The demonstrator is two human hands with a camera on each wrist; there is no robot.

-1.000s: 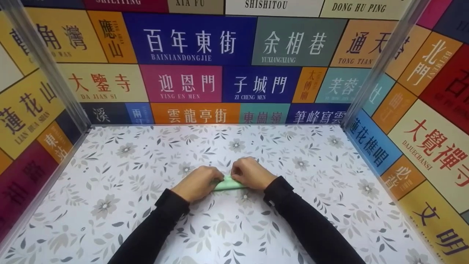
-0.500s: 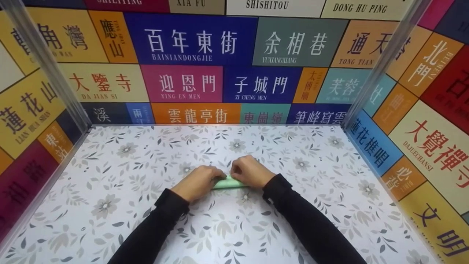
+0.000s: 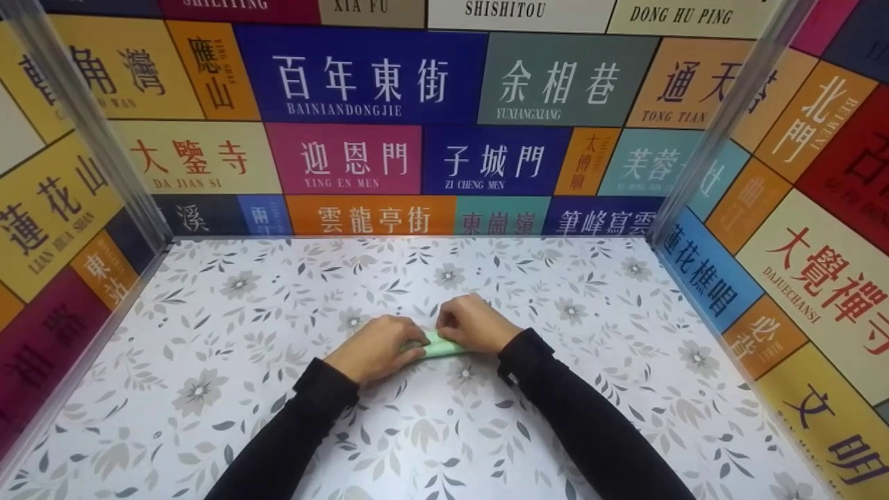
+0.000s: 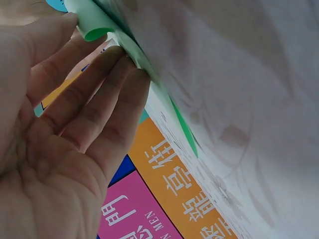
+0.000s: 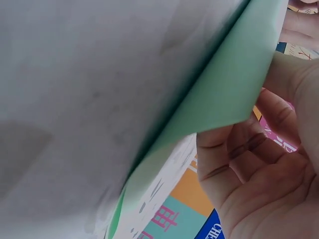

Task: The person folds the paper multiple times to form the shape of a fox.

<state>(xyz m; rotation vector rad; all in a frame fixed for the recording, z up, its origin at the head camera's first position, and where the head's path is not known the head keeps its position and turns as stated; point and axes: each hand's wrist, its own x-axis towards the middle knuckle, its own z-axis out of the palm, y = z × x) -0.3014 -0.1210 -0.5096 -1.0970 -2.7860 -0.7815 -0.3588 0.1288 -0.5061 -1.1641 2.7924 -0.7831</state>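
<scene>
A small piece of light green paper [image 3: 439, 345] lies folded on the floral tabletop [image 3: 444, 430] near the middle. My left hand [image 3: 378, 347] and right hand [image 3: 472, 325] sit side by side on it, fingers curled over its ends. In the left wrist view the fingers [image 4: 107, 84] pinch a curled edge of the green paper [image 4: 94, 22] against the table. The right wrist view shows a green paper [image 5: 234, 84] flap lifted, with the right hand's fingers [image 5: 249, 149] curled behind it. Most of the paper is hidden under both hands.
Colourful sign panels with Chinese characters wall in the back [image 3: 389, 118], left [image 3: 48, 208] and right [image 3: 799, 229]. Metal corner posts [image 3: 83, 118] stand at both back corners. The floral surface stretches out on all sides of the hands.
Both hands stay on the green paper; the right hand has edged slightly up and left, and less paper shows between the hands.
</scene>
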